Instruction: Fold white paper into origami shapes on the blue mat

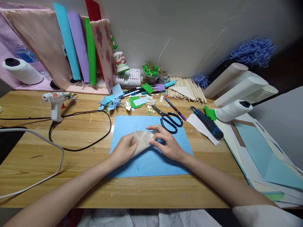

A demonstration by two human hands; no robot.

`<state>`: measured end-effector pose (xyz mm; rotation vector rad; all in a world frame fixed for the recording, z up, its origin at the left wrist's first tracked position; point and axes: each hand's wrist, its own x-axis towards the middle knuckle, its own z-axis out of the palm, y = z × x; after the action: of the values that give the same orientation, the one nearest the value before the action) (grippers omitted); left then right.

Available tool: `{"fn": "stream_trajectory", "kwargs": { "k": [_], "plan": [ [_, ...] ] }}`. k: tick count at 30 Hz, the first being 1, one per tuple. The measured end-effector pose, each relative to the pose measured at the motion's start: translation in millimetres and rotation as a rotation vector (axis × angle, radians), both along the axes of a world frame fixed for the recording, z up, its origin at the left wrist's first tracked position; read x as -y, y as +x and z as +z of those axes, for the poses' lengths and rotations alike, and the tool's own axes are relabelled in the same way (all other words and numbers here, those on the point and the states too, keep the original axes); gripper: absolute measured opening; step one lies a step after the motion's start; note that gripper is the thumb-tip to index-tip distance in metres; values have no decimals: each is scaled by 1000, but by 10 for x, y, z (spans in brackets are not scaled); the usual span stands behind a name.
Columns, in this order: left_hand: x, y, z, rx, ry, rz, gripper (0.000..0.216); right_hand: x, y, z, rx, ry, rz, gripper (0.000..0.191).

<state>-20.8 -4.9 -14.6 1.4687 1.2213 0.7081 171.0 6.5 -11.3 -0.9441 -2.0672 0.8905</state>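
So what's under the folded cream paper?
The blue sheet, seen around it; the part covered by the folded cream paper, left hand and right hand cannot be seen.

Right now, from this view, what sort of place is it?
Probably a craft desk, though I cannot tell whether at home or elsewhere: the glue gun, scissors and folded paper suggest it.

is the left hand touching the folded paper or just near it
Touching: the head view shows the left hand gripping the folded paper, its thumb pressed over the paper's edge.
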Motion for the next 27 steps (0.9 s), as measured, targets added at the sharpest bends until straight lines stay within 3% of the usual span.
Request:
{"fn": "stream_trajectory", "kwargs": {
  "k": [3,7,10,15,18,22,27],
  "plan": [
    [24,12,8,36,-42,-79,17,-9,0,-33,-6,-47,9,10],
    [31,47,65,219,-267,-162,23,7,3,-69,12,22,5,12],
    [26,56,102,205,-355,-103,27,32,15,-72,46,199,29,11],
    [13,24,107,108,-289,-21,25,44,53,-69,66,632,105,10],
    [-2,10,86,124,-303,-9,29,46,65,-63,87,775,198,11],
    [-10,6,63,143,-327,-5,33,63,48,-57,145,765,302,13],
    [0,5,94,215,-226,-123,29,58,11,-62,90,445,138,9]
  ]
}}
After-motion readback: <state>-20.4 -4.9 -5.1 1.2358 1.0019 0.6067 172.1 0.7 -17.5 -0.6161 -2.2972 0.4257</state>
